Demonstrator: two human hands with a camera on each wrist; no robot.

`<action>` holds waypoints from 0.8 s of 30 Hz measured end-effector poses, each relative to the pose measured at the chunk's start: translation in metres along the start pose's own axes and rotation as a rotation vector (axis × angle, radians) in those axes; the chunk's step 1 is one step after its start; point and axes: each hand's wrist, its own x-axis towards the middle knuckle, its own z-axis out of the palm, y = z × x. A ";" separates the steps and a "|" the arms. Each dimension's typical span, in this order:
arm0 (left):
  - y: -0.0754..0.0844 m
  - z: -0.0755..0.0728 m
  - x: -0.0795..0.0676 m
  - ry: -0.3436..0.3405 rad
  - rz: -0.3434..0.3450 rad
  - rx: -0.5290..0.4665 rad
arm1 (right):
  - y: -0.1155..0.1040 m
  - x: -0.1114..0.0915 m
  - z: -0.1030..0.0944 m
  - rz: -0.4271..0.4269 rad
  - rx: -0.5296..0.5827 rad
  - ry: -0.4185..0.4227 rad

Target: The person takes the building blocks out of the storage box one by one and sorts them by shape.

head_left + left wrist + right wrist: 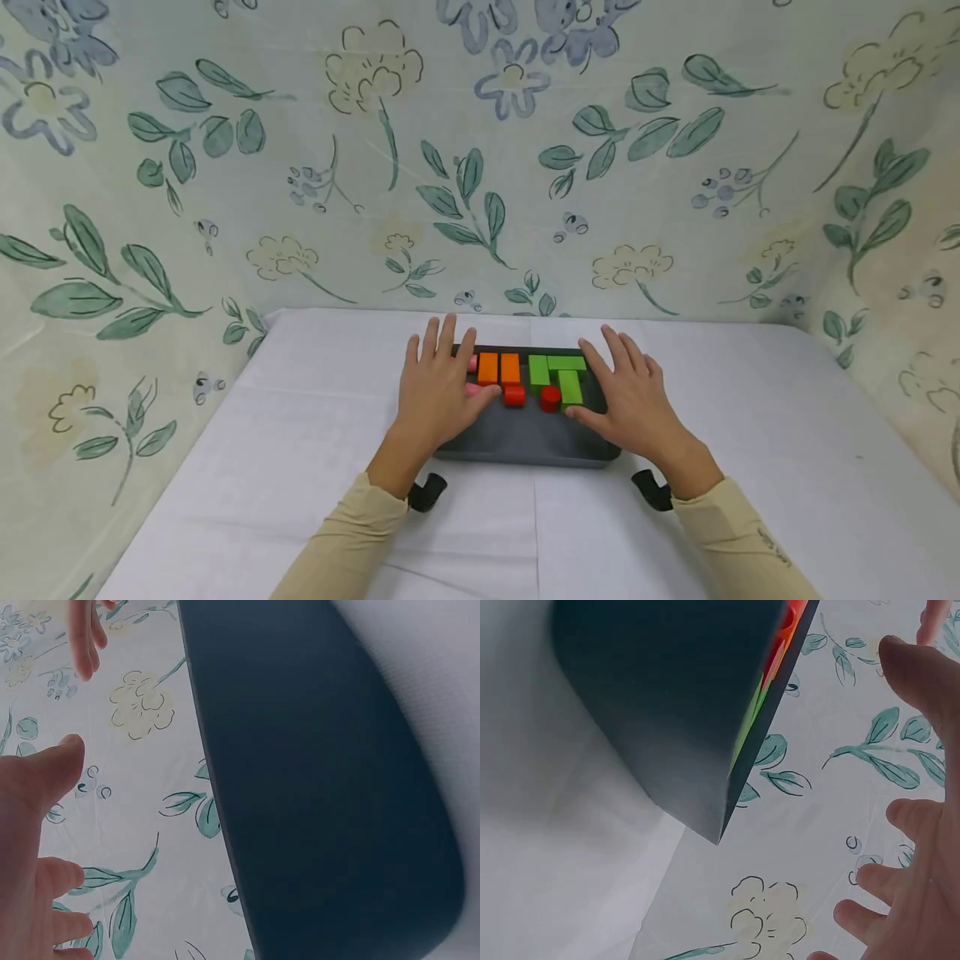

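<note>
A dark grey tray point(525, 442) lies on the white cloth with toy blocks in its far half. My left hand point(437, 390), fingers spread, hovers over the tray's left end and partly hides pink blocks point(472, 389). Over the right end is my right hand point(636, 404), also spread, its thumb overlapping the edge of a green block point(570, 387) in the head view. Between the hands show orange blocks point(488, 367) and red cylinders point(513, 396). Both wrist views show the fingers apart from the tray's side point(315, 780), holding nothing.
White cloth point(285, 467) covers the table around the tray. A floral curtain point(480, 167) stands behind the table and along its sides. Black camera mounts point(428, 493) sit at both wrists, below the beige sleeves point(352, 533).
</note>
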 end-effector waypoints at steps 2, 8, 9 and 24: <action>-0.001 0.000 -0.001 -0.004 0.000 -0.002 | -0.001 0.000 -0.001 0.002 0.004 -0.010; -0.005 0.000 -0.004 -0.028 0.015 0.009 | 0.000 0.000 0.001 0.008 0.019 -0.025; -0.006 0.000 -0.004 -0.031 0.021 0.013 | 0.000 0.000 0.002 0.008 0.023 -0.023; -0.032 -0.009 -0.026 0.077 0.222 -0.158 | 0.017 -0.004 -0.003 -0.061 0.212 0.107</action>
